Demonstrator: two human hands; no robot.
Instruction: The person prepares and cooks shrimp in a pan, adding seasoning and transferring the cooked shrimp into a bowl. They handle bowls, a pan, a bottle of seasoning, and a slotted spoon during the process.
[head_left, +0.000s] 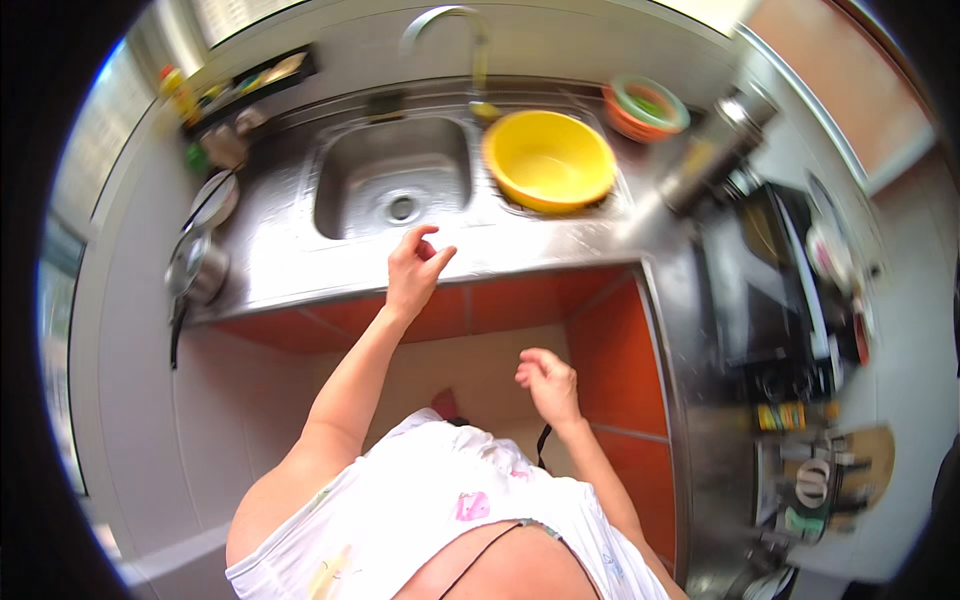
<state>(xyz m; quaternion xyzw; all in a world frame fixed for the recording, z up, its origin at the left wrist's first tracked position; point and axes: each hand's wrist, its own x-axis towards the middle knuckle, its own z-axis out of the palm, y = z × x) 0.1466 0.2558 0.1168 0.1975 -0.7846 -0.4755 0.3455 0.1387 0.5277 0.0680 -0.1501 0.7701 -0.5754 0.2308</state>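
Note:
My left hand (415, 271) hovers over the front edge of the stainless-steel sink counter, thumb and forefinger apart, with nothing in it. Just beyond it is the steel sink basin (397, 176) with its round drain (402, 208). My right hand (551, 384) hangs lower, in front of the orange cabinet panels (619, 352), its fingers loosely bent and no object visible in it. A yellow plastic bowl (551, 159) rests on the counter to the right of the sink. Behind the sink rises a curved faucet (480, 60).
At the back right are stacked colanders (645, 109) with something green inside. A range hood or stove unit (765, 277), blurred, lines the right counter, with a knife rack (810, 480) nearer me. Pots (199, 266) stand at the left end; a sponge shelf (262, 79) hangs behind.

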